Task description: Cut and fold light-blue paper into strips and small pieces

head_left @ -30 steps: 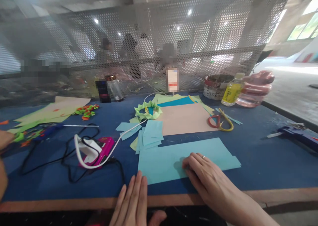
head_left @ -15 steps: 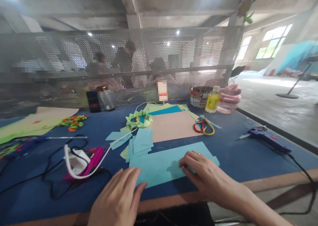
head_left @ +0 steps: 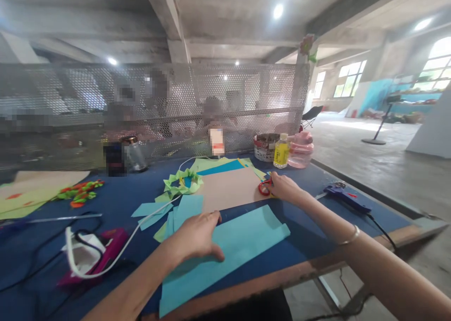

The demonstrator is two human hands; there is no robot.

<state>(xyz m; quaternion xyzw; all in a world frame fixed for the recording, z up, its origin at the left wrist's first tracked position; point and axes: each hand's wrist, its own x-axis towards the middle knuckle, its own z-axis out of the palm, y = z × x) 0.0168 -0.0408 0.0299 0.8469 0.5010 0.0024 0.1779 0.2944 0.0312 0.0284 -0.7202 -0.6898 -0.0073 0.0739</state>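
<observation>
A long sheet of light blue paper [head_left: 243,238] lies slanted at the table's front edge, its right end folded up a little. Over its left part is my left hand [head_left: 199,234], thumb and fingers apart. Whether it presses on the sheet I cannot tell. My right hand [head_left: 283,187] is closed on the scissors [head_left: 264,187] at the right edge of a beige sheet [head_left: 229,187]; the red handle loop shows and the yellow one is mostly hidden by the fingers. Smaller blue paper pieces [head_left: 190,206] are stacked left of the beige sheet.
A green folded-paper ring [head_left: 171,185] sits behind the stack. A white cable runs to a magenta power strip [head_left: 109,250] at left. To the right lies a blue glue gun [head_left: 347,199]. A yellow-labelled bottle [head_left: 281,152], a pink jug [head_left: 300,152] and a basket [head_left: 264,148] stand at the back.
My right hand has left the blue sheet and reached forward to the scissors, closing on them. My left hand has moved farther over the sheet, which has turned. The camera view has shifted right.
</observation>
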